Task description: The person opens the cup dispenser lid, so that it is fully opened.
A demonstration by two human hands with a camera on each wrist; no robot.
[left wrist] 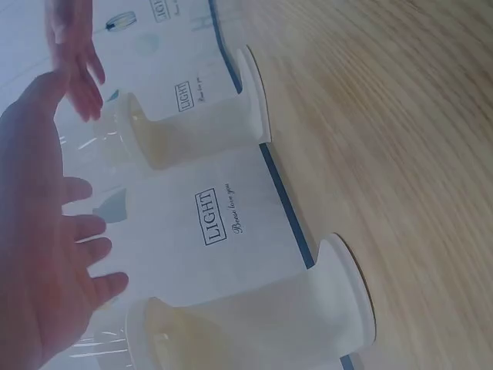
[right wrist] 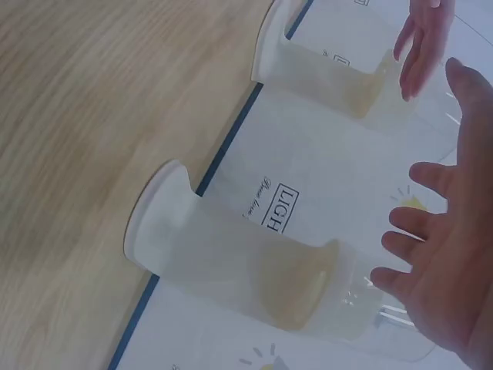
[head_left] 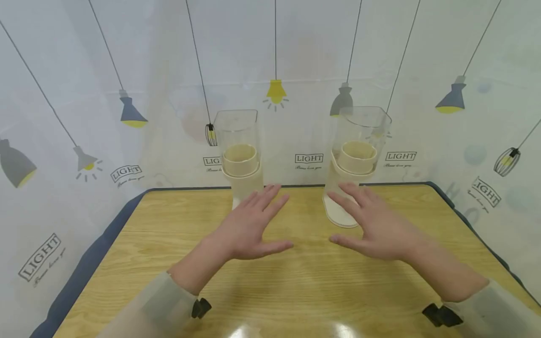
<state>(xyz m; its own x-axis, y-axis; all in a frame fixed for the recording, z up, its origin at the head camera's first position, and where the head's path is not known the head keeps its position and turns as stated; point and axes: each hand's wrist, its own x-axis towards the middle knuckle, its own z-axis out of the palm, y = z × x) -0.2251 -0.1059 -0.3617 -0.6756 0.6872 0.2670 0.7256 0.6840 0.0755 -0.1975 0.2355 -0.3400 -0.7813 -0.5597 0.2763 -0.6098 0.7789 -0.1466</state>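
Two cream dispenser-like stands with clear upper containers stand upright at the far side of the table. The left stand (head_left: 242,170) is behind my left hand (head_left: 249,230), which partly hides its lower body. The right stand (head_left: 357,166) shows a rounded base (head_left: 341,218) beyond my right hand (head_left: 378,225). Both hands hover apart over the table, fingers extended, thumbs pointing inward, holding nothing. In the left wrist view the left hand (left wrist: 38,247) has spread fingers near a stand (left wrist: 285,320). The right wrist view shows the right hand (right wrist: 454,254) with a stand (right wrist: 239,258) beside its fingertips.
A wood-grain table (head_left: 296,291) with a dark blue edge lies under the hands. Behind it and at both sides hangs a white curtain-like backdrop (head_left: 169,61) printed with lamps and the word LIGHT. Black clips (head_left: 441,315) sit at the sleeve cuffs.
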